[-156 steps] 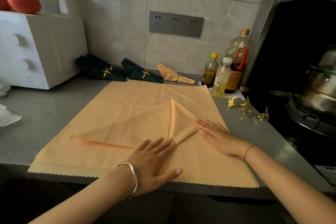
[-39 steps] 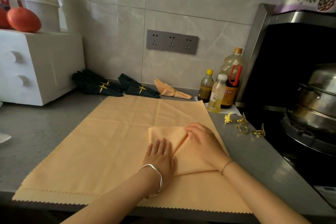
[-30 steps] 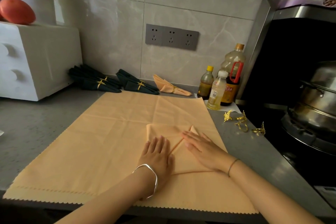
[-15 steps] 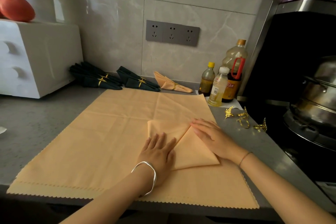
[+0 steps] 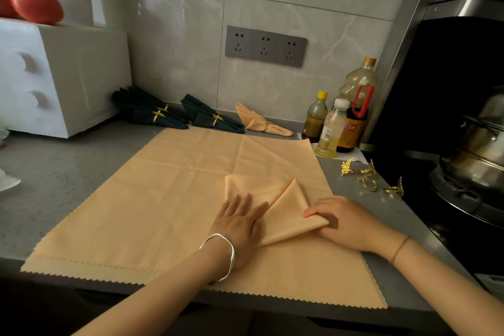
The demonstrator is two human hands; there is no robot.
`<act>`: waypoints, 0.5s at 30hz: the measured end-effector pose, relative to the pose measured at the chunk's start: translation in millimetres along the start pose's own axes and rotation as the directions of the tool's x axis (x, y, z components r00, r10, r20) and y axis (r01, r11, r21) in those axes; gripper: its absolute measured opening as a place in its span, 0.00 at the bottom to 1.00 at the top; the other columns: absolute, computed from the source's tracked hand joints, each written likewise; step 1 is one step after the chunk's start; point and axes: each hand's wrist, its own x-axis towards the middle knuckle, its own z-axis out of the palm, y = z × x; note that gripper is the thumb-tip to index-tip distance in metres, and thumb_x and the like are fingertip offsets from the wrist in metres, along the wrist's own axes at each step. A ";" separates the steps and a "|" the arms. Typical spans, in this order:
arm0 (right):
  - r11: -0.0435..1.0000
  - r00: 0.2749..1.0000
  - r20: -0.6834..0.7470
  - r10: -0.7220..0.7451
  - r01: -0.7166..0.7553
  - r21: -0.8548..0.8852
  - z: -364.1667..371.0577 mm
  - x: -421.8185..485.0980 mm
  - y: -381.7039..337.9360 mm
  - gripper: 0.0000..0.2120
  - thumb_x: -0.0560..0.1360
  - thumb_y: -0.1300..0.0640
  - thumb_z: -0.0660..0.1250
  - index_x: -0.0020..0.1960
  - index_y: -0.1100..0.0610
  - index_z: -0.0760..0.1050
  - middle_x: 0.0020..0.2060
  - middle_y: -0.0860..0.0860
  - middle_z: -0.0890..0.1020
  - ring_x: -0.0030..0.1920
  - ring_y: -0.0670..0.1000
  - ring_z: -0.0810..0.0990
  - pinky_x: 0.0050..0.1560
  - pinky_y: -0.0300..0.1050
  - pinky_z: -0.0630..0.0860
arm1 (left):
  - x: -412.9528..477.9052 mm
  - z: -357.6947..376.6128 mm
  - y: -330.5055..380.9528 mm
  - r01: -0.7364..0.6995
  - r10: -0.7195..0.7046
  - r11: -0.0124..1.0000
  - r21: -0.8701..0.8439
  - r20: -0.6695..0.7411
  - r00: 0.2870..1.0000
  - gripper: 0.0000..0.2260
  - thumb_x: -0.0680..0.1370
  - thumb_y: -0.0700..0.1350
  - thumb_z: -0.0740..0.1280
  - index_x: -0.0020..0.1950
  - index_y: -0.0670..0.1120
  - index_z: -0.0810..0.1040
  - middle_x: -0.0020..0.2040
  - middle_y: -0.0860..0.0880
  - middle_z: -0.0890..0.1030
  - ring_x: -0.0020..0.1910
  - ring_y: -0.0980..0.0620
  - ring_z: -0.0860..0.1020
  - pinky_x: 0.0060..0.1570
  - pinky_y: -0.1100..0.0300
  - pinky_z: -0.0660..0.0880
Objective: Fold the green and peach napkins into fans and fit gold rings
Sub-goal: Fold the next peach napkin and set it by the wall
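- Head view: the folded peach napkin (image 5: 275, 207) lies on a larger peach cloth (image 5: 169, 199) spread flat over the grey counter (image 5: 68, 166), right of centre and near the front edge.
- The left hand (image 5: 240, 222) lies flat, fingers extended and close together, pressing the left flap of the folded peach napkin. It grips nothing.
- The right hand (image 5: 346, 222) pinches the napkin's right corner, thumb on top and fingers curled underneath; that corner is lifted slightly off the cloth.
- Risk: the lifted corner pulls the layers apart. Cause: the left hand pins only one flap, so the upper triangular flap is free to slide.
- Risk: the crease down the centre drifts off line. Cause: napkin and cloth are the same colour, which likely makes edges hard to read.
- Risk: the cloth underneath drags along with the napkin. Cause: fabric rests on fabric, and the cloth's scalloped front edge overhangs the counter.
- The gold rings (image 5: 368, 179) lie loose on the counter to the right, near the stove (image 5: 458, 199). Risk: a sweeping right forearm knocks them toward the burner.
- Finished green fans (image 5: 180, 116) and one ringed peach fan (image 5: 261, 124) sit by the wall, well apart from the hands; they appear safe.
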 end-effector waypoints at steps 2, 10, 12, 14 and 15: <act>0.969 0.998 -0.041 0.041 -0.029 0.247 1.5 5.8 6.1 0.11 0.72 0.58 0.71 0.48 0.43 0.80 0.47 0.40 0.81 0.49 0.38 0.77 0.54 0.38 0.72 | -0.3 -0.9 0.8 -0.001 0.001 0.999 -0.047 0.001 1.000 0.20 0.83 0.53 0.44 0.76 0.63 0.48 0.79 0.50 0.46 0.77 0.50 0.42 0.73 0.58 0.37; 0.878 0.984 -0.074 0.159 -0.107 0.467 13.3 27.8 11.4 0.10 0.71 0.49 0.72 0.31 0.48 0.78 0.33 0.46 0.79 0.37 0.46 0.76 0.45 0.46 0.72 | -3.7 -7.8 2.5 -0.002 0.007 0.997 -0.079 0.067 0.998 0.24 0.79 0.65 0.44 0.75 0.66 0.50 0.79 0.50 0.45 0.77 0.50 0.40 0.73 0.57 0.37; 0.868 0.981 -0.082 0.174 -0.113 0.484 14.5 31.5 11.2 0.12 0.70 0.49 0.73 0.30 0.51 0.78 0.31 0.48 0.78 0.34 0.45 0.74 0.40 0.43 0.70 | -3.0 -7.6 2.0 -0.003 0.009 0.996 -0.092 0.060 0.998 0.22 0.80 0.63 0.45 0.75 0.66 0.50 0.79 0.49 0.45 0.77 0.51 0.40 0.73 0.58 0.37; 0.860 0.979 -0.073 0.190 -0.130 0.493 14.5 33.7 9.3 0.12 0.69 0.50 0.74 0.30 0.52 0.79 0.29 0.48 0.77 0.32 0.44 0.71 0.37 0.41 0.67 | -2.7 -6.4 1.5 -0.009 0.014 0.994 -0.104 0.051 0.999 0.21 0.81 0.60 0.45 0.75 0.66 0.51 0.79 0.49 0.46 0.77 0.51 0.40 0.73 0.58 0.37; 0.857 0.977 -0.068 0.200 -0.141 0.495 14.7 34.7 8.1 0.11 0.69 0.51 0.74 0.30 0.51 0.78 0.28 0.47 0.76 0.31 0.43 0.71 0.36 0.40 0.66 | -2.7 -5.7 1.1 -0.009 0.014 0.994 -0.108 0.047 0.999 0.20 0.81 0.60 0.45 0.75 0.66 0.51 0.79 0.49 0.47 0.77 0.51 0.41 0.73 0.58 0.37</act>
